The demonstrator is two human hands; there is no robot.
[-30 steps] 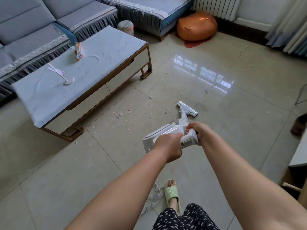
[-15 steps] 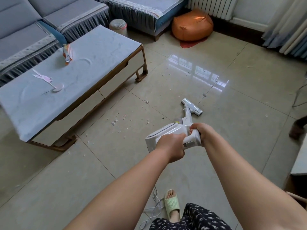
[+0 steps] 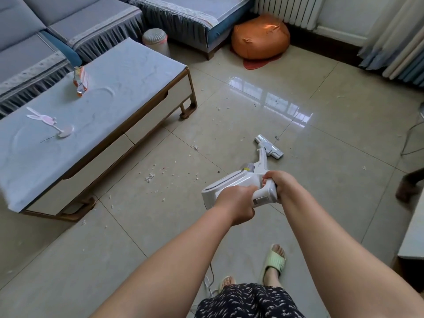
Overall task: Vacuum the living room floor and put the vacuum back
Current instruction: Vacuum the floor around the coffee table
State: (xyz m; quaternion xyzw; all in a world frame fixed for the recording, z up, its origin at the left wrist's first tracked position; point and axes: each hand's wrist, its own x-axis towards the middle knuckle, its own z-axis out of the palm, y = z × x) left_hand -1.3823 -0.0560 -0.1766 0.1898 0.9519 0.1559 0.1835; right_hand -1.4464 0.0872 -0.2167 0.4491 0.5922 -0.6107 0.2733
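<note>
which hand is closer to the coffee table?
Left. The left hand grips the vacuum body on the side facing the coffee table; the right hand grips the handle on the far side, further from it.

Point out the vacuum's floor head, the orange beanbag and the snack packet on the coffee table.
floor head (image 3: 269, 147), head view, its white top.
orange beanbag (image 3: 260, 37), head view, its middle.
snack packet (image 3: 80, 81), head view, its front.

My left hand hides part of the white plastic stick vacuum's handle; my fingertips are out of sight. The dark rounded object at right is cropped, unidentifiable. The floor crumbs are too small to identify.
</note>
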